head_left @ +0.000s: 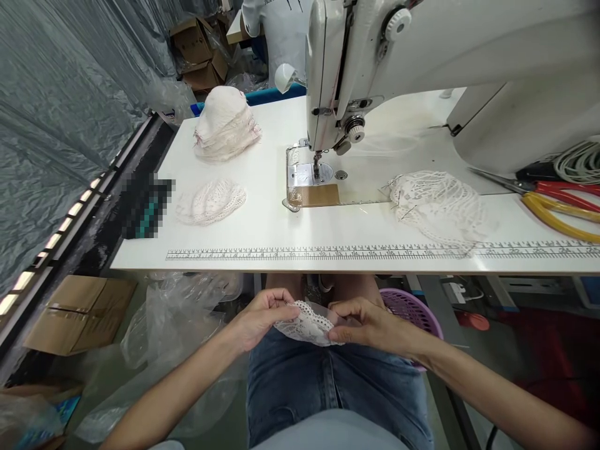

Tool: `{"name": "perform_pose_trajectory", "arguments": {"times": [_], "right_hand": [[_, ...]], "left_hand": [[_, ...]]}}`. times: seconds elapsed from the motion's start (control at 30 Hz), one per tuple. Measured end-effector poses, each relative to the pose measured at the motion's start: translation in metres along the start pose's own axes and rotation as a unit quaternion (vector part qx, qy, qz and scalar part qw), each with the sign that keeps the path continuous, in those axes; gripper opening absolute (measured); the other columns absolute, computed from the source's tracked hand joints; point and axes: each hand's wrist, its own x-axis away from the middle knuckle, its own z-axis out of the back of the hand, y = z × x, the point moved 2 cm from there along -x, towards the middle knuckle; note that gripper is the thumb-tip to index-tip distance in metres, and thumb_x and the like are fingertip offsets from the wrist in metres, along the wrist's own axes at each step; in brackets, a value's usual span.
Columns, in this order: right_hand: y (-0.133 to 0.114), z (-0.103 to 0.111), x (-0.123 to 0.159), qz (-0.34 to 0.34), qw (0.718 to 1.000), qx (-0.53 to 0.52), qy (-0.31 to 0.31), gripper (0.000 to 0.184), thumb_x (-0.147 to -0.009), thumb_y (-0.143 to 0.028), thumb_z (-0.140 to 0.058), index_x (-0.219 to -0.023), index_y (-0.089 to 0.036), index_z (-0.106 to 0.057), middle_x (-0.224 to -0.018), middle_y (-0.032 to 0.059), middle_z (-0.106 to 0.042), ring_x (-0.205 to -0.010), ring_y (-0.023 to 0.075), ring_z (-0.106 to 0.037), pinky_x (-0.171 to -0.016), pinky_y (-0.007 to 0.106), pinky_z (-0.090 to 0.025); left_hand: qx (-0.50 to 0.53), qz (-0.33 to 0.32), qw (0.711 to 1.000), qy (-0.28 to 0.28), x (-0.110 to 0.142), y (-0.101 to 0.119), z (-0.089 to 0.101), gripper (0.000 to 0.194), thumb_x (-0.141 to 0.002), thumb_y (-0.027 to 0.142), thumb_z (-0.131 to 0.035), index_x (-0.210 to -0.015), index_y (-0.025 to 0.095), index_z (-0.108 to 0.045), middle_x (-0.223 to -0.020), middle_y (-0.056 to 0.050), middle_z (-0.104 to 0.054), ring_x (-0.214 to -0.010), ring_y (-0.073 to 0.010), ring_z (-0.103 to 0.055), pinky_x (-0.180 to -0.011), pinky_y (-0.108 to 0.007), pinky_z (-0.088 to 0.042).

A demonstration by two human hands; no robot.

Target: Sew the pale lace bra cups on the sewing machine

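Observation:
Over my lap, below the table's front edge, both hands hold a small white lace piece point(307, 325). My left hand point(260, 315) pinches its left edge with fingers curled. My right hand point(365, 322) grips its right edge, thumb and fingers pressed together. On the white table point(262, 225) above lie a flat lace piece point(210, 201) at left, a stack of lace cups point(225, 124) behind it, and a lace heap point(435, 203) at right. The sewing machine point(375, 69) stands at the table's centre, its needle plate point(309, 178) bare.
Red and yellow-handled scissors point(557, 200) lie at the table's right end. A purple basket point(412, 309) sits under the table by my right knee. Clear plastic bags point(178, 331) and a cardboard box point(77, 312) lie on the floor at left. A printed ruler point(328, 253) runs along the table's front edge.

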Motion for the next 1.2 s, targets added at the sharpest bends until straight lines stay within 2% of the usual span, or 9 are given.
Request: {"name": "perform_pose_trajectory", "arguments": {"times": [0.1,0.27,0.4,0.53,0.67,0.87,1.0,1.1,1.2], "right_hand": [[-0.001,0.002,0.001,0.003,1.000,0.019,0.002,0.028,-0.078,-0.042,-0.061,-0.075,-0.014,-0.064,-0.075,0.0001,-0.053,-0.071,0.0127,-0.047,-0.063,0.024,-0.035],[-0.002,-0.002,0.000,-0.010,0.999,0.039,0.020,0.028,-0.079,-0.044,-0.060,-0.080,-0.015,-0.061,-0.067,-0.0028,-0.046,-0.062,0.0103,-0.040,-0.056,0.023,-0.029],[0.000,-0.003,-0.001,-0.010,0.995,0.073,0.063,0.029,-0.080,-0.043,-0.058,-0.071,-0.016,-0.056,-0.062,-0.0036,-0.042,-0.059,0.0098,-0.036,-0.053,0.022,-0.027],[-0.003,-0.002,-0.001,-0.003,0.994,0.093,0.051,0.028,-0.082,-0.043,-0.057,-0.078,-0.016,-0.057,-0.064,-0.0040,-0.041,-0.059,0.0092,-0.035,-0.052,0.022,-0.026],[-0.009,-0.001,-0.004,0.013,0.990,0.104,0.091,0.032,-0.084,-0.046,-0.054,-0.072,-0.016,-0.053,-0.061,-0.0049,-0.036,-0.056,0.0085,-0.032,-0.050,0.022,-0.024],[-0.019,0.000,-0.005,0.041,0.973,0.157,0.165,0.037,-0.087,-0.048,-0.047,-0.067,-0.016,-0.047,-0.062,-0.0031,-0.040,-0.058,0.0096,-0.036,-0.051,0.021,-0.028],[-0.026,-0.001,-0.005,0.071,0.963,0.182,0.185,0.038,-0.089,-0.046,-0.045,-0.064,-0.017,-0.044,-0.061,-0.0029,-0.038,-0.057,0.0099,-0.036,-0.050,0.022,-0.028],[-0.031,-0.004,-0.006,0.094,0.953,0.203,0.207,0.037,-0.089,-0.044,-0.045,-0.063,-0.018,-0.041,-0.060,-0.0030,-0.037,-0.057,0.0101,-0.035,-0.051,0.023,-0.028],[-0.049,-0.003,-0.012,0.116,0.941,0.220,0.230,0.038,-0.088,-0.045,-0.046,-0.062,-0.019,-0.039,-0.059,-0.0036,-0.035,-0.056,0.0100,-0.034,-0.051,0.023,-0.028]], "left_hand": [[-0.036,-0.011,0.999,-0.007,0.000,0.001,-0.001,0.030,-0.060,0.033,-0.079,-0.066,0.012,-0.059,-0.064,0.001,-0.059,-0.061,-0.0079,-0.051,-0.059,-0.018,-0.038],[-0.133,-0.040,0.990,-0.030,-0.004,0.002,-0.008,0.026,-0.065,0.035,-0.074,-0.074,0.012,-0.064,-0.069,-0.002,-0.061,-0.064,-0.0100,-0.053,-0.062,-0.020,-0.040],[-0.231,-0.096,0.968,-0.014,-0.005,0.004,-0.014,0.022,-0.071,0.033,-0.069,-0.074,0.012,-0.067,-0.064,-0.001,-0.059,-0.059,-0.0093,-0.049,-0.056,-0.019,-0.037],[-0.294,-0.133,0.946,-0.022,-0.001,0.014,-0.022,0.019,-0.074,0.030,-0.064,-0.073,0.012,-0.067,-0.064,-0.001,-0.061,-0.061,-0.0106,-0.050,-0.057,-0.020,-0.037],[-0.303,-0.163,0.939,-0.024,0.002,0.023,-0.027,0.020,-0.078,0.031,-0.059,-0.076,0.012,-0.068,-0.071,-0.003,-0.064,-0.067,-0.0124,-0.054,-0.060,-0.020,-0.038],[-0.269,-0.174,0.947,-0.020,0.000,0.021,-0.022,0.024,-0.072,0.033,-0.067,-0.085,0.013,-0.067,-0.076,-0.003,-0.065,-0.069,-0.0134,-0.054,-0.062,-0.020,-0.040],[-0.281,-0.191,0.940,0.015,0.002,0.023,-0.021,0.026,-0.071,0.035,-0.069,-0.084,0.013,-0.068,-0.076,-0.003,-0.066,-0.069,-0.0143,-0.055,-0.063,-0.021,-0.041],[-0.300,-0.210,0.929,0.049,0.013,0.037,-0.024,0.024,-0.073,0.035,-0.066,-0.082,0.014,-0.069,-0.077,-0.004,-0.067,-0.072,-0.0155,-0.058,-0.065,-0.021,-0.042],[-0.356,-0.232,0.902,0.080,0.026,0.074,-0.024,0.018,-0.077,0.032,-0.062,-0.076,0.016,-0.070,-0.073,-0.002,-0.068,-0.069,-0.0151,-0.059,-0.065,-0.022,-0.042]]}}
